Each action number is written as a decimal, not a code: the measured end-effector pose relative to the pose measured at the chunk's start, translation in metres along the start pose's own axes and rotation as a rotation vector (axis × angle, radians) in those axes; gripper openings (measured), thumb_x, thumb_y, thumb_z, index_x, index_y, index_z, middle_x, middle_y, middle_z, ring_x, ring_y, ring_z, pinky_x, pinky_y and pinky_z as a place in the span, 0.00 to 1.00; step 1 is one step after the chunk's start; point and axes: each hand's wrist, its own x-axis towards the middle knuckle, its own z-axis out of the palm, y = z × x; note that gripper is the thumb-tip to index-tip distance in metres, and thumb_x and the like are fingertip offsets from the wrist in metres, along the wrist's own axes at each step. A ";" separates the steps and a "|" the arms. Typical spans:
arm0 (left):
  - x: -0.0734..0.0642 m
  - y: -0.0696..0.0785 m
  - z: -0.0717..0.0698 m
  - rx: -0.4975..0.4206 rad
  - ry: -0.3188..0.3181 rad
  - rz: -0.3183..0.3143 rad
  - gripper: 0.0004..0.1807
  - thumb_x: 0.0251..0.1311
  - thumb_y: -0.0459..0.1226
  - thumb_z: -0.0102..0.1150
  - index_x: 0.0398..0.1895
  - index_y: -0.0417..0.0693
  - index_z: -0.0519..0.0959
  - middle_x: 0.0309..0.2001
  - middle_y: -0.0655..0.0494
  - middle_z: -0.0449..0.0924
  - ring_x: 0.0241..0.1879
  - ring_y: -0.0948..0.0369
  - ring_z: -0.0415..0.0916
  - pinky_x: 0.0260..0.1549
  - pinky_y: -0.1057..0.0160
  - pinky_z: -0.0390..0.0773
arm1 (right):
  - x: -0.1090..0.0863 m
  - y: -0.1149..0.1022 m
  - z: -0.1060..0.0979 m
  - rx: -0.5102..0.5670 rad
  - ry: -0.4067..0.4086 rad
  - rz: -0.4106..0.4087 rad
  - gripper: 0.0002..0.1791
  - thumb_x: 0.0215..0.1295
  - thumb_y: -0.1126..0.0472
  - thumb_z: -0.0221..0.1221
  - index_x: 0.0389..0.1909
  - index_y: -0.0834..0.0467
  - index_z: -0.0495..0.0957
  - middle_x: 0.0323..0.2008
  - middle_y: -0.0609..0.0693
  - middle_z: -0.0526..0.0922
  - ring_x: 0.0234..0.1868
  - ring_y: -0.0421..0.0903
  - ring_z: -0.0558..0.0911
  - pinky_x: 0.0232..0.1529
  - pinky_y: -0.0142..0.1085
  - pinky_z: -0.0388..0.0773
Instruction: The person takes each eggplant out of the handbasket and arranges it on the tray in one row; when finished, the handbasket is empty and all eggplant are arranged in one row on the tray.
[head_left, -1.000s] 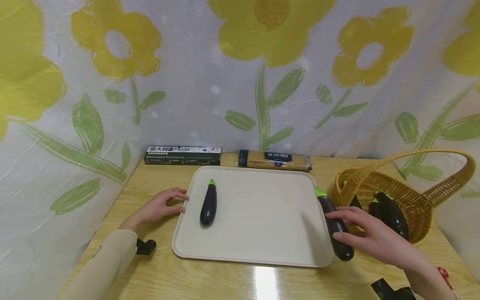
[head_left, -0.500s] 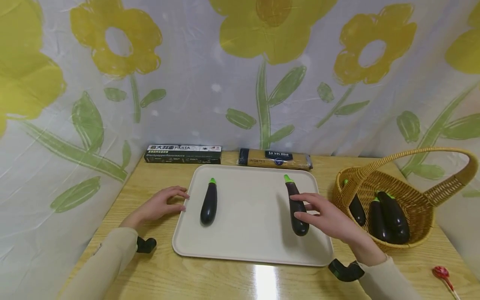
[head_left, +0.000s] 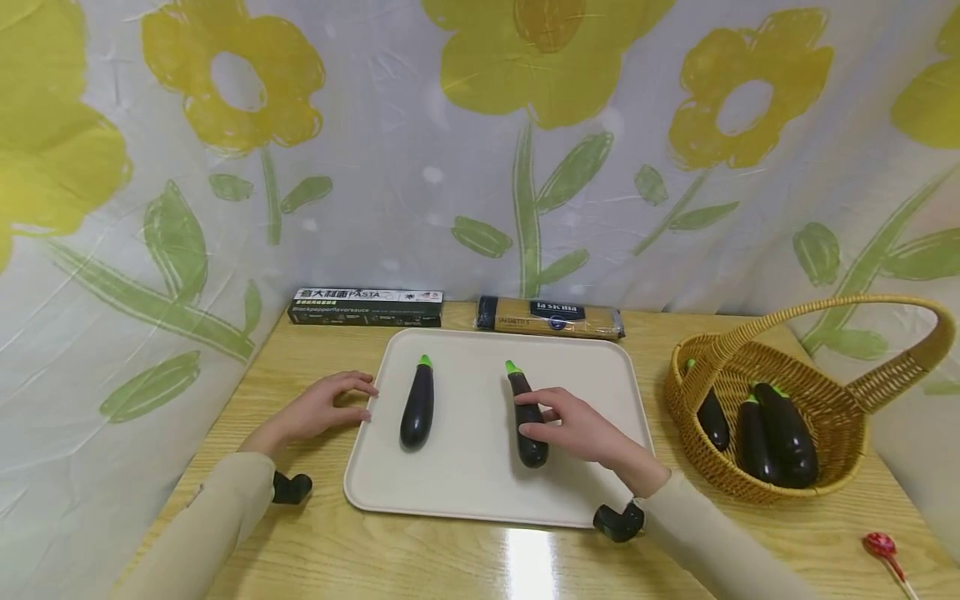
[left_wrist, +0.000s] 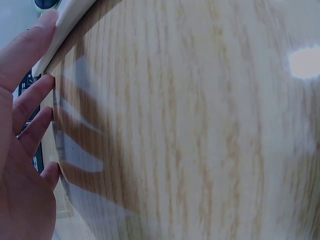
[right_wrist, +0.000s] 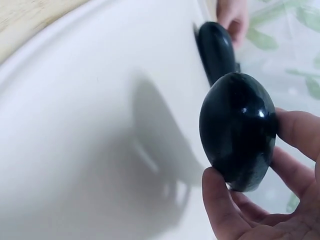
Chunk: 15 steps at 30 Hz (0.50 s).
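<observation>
My right hand (head_left: 573,427) pinches a dark purple eggplant (head_left: 529,433) with a bright green stem over the middle of the white tray (head_left: 472,492). In the right wrist view that eggplant's rounded end (right_wrist: 237,132) sits between thumb and fingers, its shadow falling on the tray apart from it. A second eggplant (head_left: 417,408) lies on the left part of the tray, stem pointing away. My left hand (head_left: 322,408) rests at the tray's left edge, fingers relaxed and holding nothing; in the left wrist view its thumb (left_wrist: 40,37) is right at the rim.
A wicker basket (head_left: 697,458) with a tall handle stands on the right, several eggplants (head_left: 780,433) inside. Behind the tray lie a pasta box (head_left: 366,308) and a spaghetti packet (head_left: 551,317). A red lollipop (head_left: 881,546) lies at the front right. A flowered curtain hangs behind.
My right hand has carried the eggplant leftward from beside the basket, across the tray's right edge, to above its middle. The left hand has stayed in place.
</observation>
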 end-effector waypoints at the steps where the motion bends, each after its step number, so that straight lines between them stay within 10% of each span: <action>1: 0.000 0.000 0.000 0.002 0.000 -0.002 0.18 0.59 0.40 0.68 0.52 0.47 0.81 0.64 0.39 0.70 0.66 0.39 0.61 0.66 0.37 0.57 | 0.004 -0.001 0.004 -0.008 -0.010 -0.001 0.25 0.66 0.52 0.62 0.63 0.54 0.75 0.59 0.57 0.72 0.53 0.53 0.79 0.50 0.44 0.78; 15: 0.001 -0.003 0.001 -0.001 -0.009 -0.025 0.18 0.59 0.40 0.68 0.52 0.47 0.80 0.65 0.40 0.69 0.67 0.40 0.61 0.67 0.38 0.57 | 0.051 -0.026 0.046 -0.069 -0.092 -0.038 0.22 0.69 0.58 0.57 0.63 0.56 0.75 0.49 0.56 0.75 0.44 0.47 0.71 0.41 0.37 0.71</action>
